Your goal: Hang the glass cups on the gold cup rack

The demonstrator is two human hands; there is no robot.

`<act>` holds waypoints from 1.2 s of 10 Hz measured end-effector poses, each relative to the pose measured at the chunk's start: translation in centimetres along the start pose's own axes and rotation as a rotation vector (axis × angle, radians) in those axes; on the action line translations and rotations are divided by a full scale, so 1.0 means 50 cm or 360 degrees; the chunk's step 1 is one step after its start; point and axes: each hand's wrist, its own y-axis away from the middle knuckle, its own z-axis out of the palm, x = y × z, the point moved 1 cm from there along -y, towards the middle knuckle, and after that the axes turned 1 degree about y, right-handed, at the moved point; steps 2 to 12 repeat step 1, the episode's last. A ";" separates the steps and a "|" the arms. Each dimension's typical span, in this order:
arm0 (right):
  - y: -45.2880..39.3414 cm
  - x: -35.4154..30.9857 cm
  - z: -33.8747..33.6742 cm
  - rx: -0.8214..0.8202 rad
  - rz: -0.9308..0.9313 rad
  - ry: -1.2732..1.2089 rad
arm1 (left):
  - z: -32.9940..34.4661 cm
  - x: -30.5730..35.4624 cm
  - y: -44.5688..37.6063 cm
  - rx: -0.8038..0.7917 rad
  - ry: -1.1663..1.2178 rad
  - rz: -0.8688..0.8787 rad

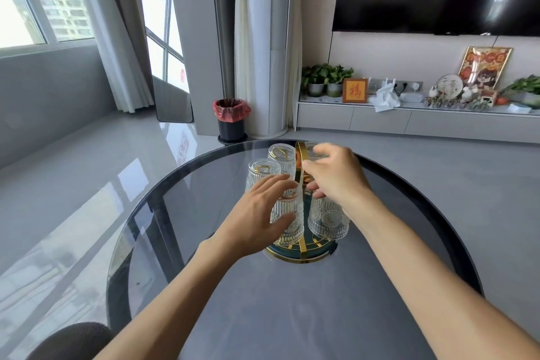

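At mid-frame our left hand point(257, 210) spreads open fingers beside cups point(285, 225) hung on the rack point(301, 254) on the bench point(204, 286), while our right hand point(333, 175), grip hidden, risks knocking glass together.

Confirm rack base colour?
Dark teal with a gold rim, on the rack base. Head view, the only one.

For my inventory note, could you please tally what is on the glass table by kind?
Glass cups, upside down on the rack: 5 visible (far-left, back, near-left, near-right, one under the right hand)
Gold cup rack: 1
Total: 6
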 end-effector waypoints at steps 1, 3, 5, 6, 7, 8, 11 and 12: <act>0.048 0.001 -0.121 0.0481 -0.0486 -0.0607 | -0.078 0.020 0.019 0.0604 0.0593 -0.0066; 0.048 0.001 -0.121 0.0481 -0.0486 -0.0607 | -0.078 0.020 0.019 0.0604 0.0593 -0.0066; 0.048 0.001 -0.121 0.0481 -0.0486 -0.0607 | -0.078 0.020 0.019 0.0604 0.0593 -0.0066; 0.048 0.001 -0.121 0.0481 -0.0486 -0.0607 | -0.078 0.020 0.019 0.0604 0.0593 -0.0066; 0.048 0.001 -0.121 0.0481 -0.0486 -0.0607 | -0.078 0.020 0.019 0.0604 0.0593 -0.0066; 0.048 0.001 -0.121 0.0481 -0.0486 -0.0607 | -0.078 0.020 0.019 0.0604 0.0593 -0.0066; 0.048 0.001 -0.121 0.0481 -0.0486 -0.0607 | -0.078 0.020 0.019 0.0604 0.0593 -0.0066; 0.048 0.001 -0.121 0.0481 -0.0486 -0.0607 | -0.078 0.020 0.019 0.0604 0.0593 -0.0066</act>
